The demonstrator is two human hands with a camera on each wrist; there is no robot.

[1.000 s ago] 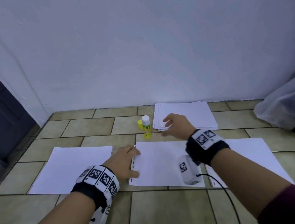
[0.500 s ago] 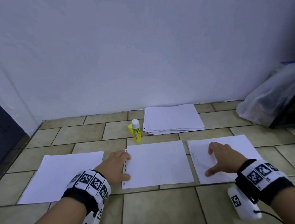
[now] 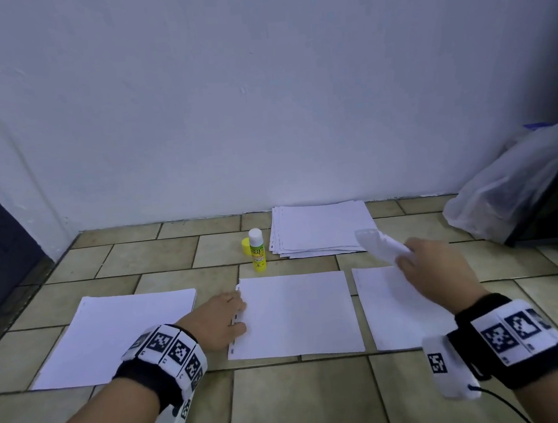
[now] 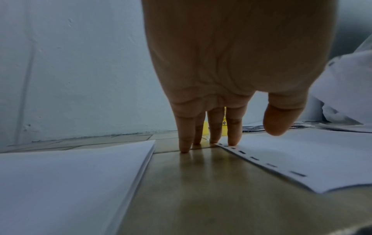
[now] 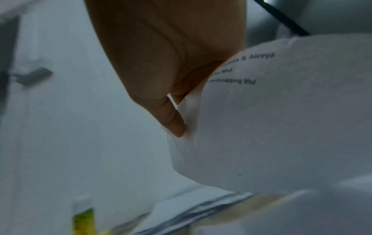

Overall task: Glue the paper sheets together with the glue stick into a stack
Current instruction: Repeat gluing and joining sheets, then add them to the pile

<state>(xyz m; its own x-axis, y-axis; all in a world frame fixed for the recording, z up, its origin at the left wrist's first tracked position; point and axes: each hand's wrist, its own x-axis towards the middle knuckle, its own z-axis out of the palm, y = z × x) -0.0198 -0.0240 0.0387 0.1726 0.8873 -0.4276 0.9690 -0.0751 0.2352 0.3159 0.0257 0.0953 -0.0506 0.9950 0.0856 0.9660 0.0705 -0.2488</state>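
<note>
Tiled floor [image 3: 297, 402] meets a pale wall, and on it lie a back pile [image 3: 321, 229], a left stack [image 3: 120, 336], a middle sheet [image 3: 296, 314] and a right sheet [image 3: 398, 315]. Right hand [image 3: 434, 268] pinches that sheet's far edge, curling it up; its target, likely the middle sheet, lies just leftward. Left hand [image 3: 218, 321], fingers straight, pins the middle sheet's punched edge. Uncapped glue stick [image 3: 257, 248] stands beyond.

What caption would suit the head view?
Right hand lifts a sheet while left hand steadies the middle sheet; glue stick stands uncapped.
</note>
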